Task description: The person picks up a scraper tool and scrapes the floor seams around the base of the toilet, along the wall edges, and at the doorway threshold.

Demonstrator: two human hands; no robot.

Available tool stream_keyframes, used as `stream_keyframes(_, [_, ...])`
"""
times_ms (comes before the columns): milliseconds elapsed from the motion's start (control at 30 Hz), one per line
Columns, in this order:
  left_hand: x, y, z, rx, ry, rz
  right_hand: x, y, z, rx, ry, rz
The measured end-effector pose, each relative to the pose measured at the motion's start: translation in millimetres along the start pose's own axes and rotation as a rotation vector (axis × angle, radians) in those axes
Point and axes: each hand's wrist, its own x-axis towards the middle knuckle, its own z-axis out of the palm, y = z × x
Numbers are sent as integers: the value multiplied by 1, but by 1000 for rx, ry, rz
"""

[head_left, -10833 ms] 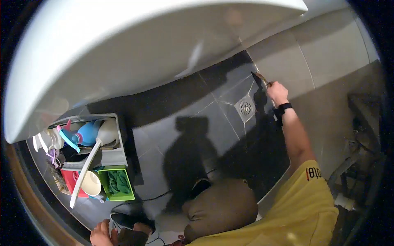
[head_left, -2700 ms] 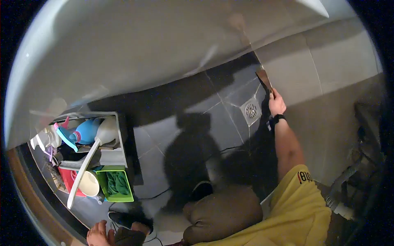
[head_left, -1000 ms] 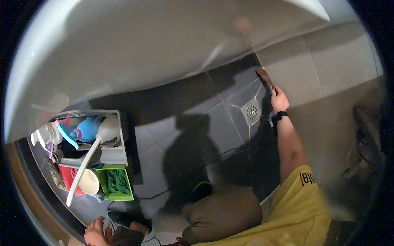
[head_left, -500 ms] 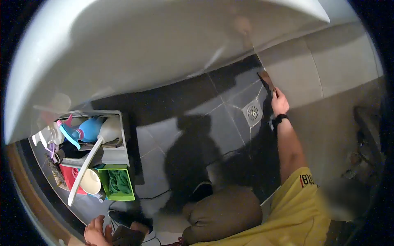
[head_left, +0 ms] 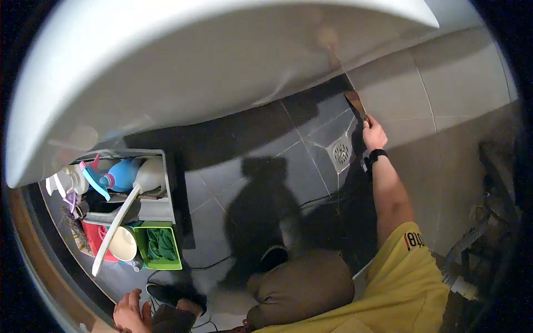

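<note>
Floor: dark grey tiles (head_left: 206, 191) are crossed by pale joints; a large shadow is cast over them, and the floor is met at the right by a beige tiled wall (head_left: 400, 89).
Fixture: much of the upper view is filled by a smooth white fixture (head_left: 222, 77).
Scraper: a flat, brownish scraper (head_left: 356, 104) is seen, widened at its far end and narrowed toward the grip; its handle is mostly hidden.
Place: its wide end is held at the seam of floor and wall, just beyond the drain (head_left: 341, 155); whether the edge is pressed to the tile cannot be told.
Right hand: the scraper is gripped in closed fingers by the right hand (head_left: 375, 135), above a black wristband (head_left: 378, 154).
Left hand: the left hand (head_left: 131, 312) is held by the bent leg, its fingers loosely parted and slightly curled.
Caddy: bottles are held in a grey caddy (head_left: 155, 212), beside a lime box (head_left: 176, 250) filled with green cloth (head_left: 160, 244).
</note>
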Motion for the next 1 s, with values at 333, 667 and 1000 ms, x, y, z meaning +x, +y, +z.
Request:
stream_keyframes(333, [-4,-4,6,16,-23,-60,9,-4,-2,-19,-16,4])
stream_keyframes(667, [4,4,0,-30,-22,14,10,4,-2,-40,-29,-3])
stream_keyframes(1000, [0,-4,5,15,-14,16,8,7,3,-46,61,-62])
